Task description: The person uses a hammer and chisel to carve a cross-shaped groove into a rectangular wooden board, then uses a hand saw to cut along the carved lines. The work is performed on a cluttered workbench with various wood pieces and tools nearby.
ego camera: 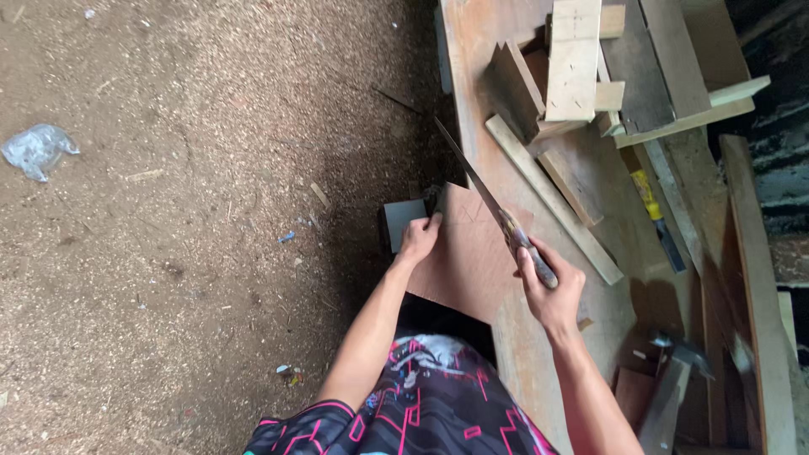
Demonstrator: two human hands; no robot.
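Note:
My right hand (552,286) grips the handle of a hand saw (480,187), whose thin blade points up and away over a reddish plywood piece (468,257). The plywood piece sticks out over the edge of the workbench (472,50). My left hand (419,238) holds the left edge of that piece, fingers curled over it. Pencil lines show on the plywood near the blade.
Wooden offcuts and slats (573,59) lie stacked on the bench behind the saw. A long batten (552,198) lies diagonally. A yellow-handled chisel (656,215) and a hammer (674,371) are to the right. A sawdust-covered dirt floor (185,211) with a crumpled plastic scrap (35,150) lies left.

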